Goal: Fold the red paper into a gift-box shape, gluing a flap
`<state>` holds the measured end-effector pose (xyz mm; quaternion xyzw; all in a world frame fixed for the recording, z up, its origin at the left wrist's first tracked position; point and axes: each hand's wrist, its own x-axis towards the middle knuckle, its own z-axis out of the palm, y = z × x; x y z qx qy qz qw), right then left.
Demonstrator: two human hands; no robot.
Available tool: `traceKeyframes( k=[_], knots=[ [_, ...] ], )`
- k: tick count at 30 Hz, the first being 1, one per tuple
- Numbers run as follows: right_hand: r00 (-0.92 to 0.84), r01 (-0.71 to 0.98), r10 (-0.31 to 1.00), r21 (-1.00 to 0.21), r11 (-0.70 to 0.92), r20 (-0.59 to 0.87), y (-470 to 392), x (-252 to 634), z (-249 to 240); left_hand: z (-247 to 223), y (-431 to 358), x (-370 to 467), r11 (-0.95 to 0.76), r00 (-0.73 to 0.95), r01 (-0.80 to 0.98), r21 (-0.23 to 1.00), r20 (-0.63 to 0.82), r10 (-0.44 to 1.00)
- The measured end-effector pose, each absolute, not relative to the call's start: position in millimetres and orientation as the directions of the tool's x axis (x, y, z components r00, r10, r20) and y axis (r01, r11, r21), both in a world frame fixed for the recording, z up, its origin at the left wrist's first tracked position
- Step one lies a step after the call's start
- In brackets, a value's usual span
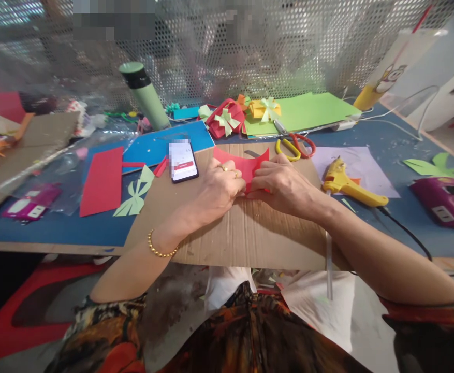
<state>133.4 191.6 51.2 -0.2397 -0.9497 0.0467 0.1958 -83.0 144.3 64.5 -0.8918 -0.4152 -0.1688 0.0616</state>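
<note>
Between my hands a piece of red paper (242, 165) curves upward, its far edge bowed, above a brown cardboard sheet (227, 233). My left hand (222, 187) grips its left side with the fingers curled, two rings showing. On its right side my right hand (279, 181) is closed, fingers bent over the near edge. Just past the right hand lie scissors (295, 146) with one yellow and one red handle loop. A phone (183, 160) with a lit screen rests beside my left hand. The fingertips under the paper are hidden.
To the right, a yellow glue gun (351, 189) lies on lilac paper (370, 166), its black cord trailing to the front edge. Red card (102, 181) and a pale green paper bow (136, 194) lie left. Behind stand a green flask (145, 96) and paper crafts (227, 119).
</note>
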Motion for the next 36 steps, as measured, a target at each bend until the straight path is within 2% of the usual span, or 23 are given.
traceKeyframes(
  k=[5, 10, 14, 17, 20, 22, 24, 27, 30, 36],
  knots=[
    [-0.816, 0.423, 0.457, -0.173, 0.889, 0.355, 190.0, 132.1, 53.4, 66.1, 146.5, -86.0, -0.668, 0.618, 0.741, 0.064, 0.324, 0.716],
    [-0.804, 0.434, 0.460, -0.157, 0.887, 0.377, 188.9, 133.1, 53.3, 66.7, 145.2, -83.6, -0.675, 0.647, 0.738, -0.004, 0.291, 0.705],
    [-0.792, 0.429, 0.458, -0.165, 0.888, 0.403, 188.5, 138.5, 61.9, 65.3, 143.1, -79.8, -0.670, 0.638, 0.743, 0.000, 0.305, 0.707],
    [-0.670, 0.440, 0.513, -0.269, 0.857, 0.536, 191.6, 147.8, 74.1, 67.9, 140.3, -80.2, -0.658, 0.613, 0.753, -0.001, 0.364, 0.701],
    [-0.402, 0.523, 0.666, -0.439, 0.730, 0.628, 200.5, 159.2, 81.6, 70.7, 137.4, -80.9, -0.660, 0.621, 0.751, 0.001, 0.336, 0.708],
    [-0.296, 0.580, 0.760, -0.523, 0.625, 0.579, 208.5, 164.7, 80.6, 71.3, 135.6, -79.7, -0.654, 0.621, 0.756, 0.013, 0.300, 0.724],
    [-0.326, 0.572, 0.825, -0.598, 0.561, 0.462, 215.3, 166.1, 75.4, 70.4, 133.7, -77.2, -0.640, 0.611, 0.768, 0.016, 0.284, 0.739],
    [-0.425, 0.515, 0.853, -0.693, 0.504, 0.304, 218.5, 160.3, 65.1, 66.5, 131.1, -73.0, -0.639, 0.604, 0.769, 0.020, 0.302, 0.737],
    [-0.467, 0.491, 0.842, -0.712, 0.501, 0.270, 212.9, 149.6, 57.9, 60.7, 130.4, -70.8, -0.659, 0.619, 0.752, -0.001, 0.342, 0.707],
    [-0.372, 0.511, 0.829, -0.654, 0.558, 0.417, 199.0, 132.8, 53.5, 56.3, 129.2, -71.8, -0.676, 0.672, 0.723, -0.145, 0.379, 0.637]
  ],
)
